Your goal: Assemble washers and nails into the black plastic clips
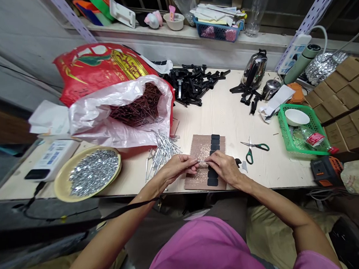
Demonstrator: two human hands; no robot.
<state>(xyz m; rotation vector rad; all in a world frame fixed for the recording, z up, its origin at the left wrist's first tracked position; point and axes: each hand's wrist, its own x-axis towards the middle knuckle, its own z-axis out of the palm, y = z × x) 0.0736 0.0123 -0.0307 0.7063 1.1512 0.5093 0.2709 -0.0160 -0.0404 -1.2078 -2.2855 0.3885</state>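
My left hand (182,166) pinches one end of a thin silvery rod (201,161) between thumb and forefinger. At its other end are the pinched fingers of my right hand (225,166), which partly hide it. Both hands are over a brown board (198,141) sprinkled with pale specks. Down the board's right side runs a column of black rounded pads (215,142), partly covered by my right hand. To the left of my left hand lies a loose pile of silvery rods (165,147).
A red bag (90,72) full of reddish-brown rods (136,109) leans open at left. A yellow bowl (118,169) holds small shiny metal pieces. Black clips (195,84) are heaped behind. Green-handled scissors (251,146) and a green basket (302,151) are at right.
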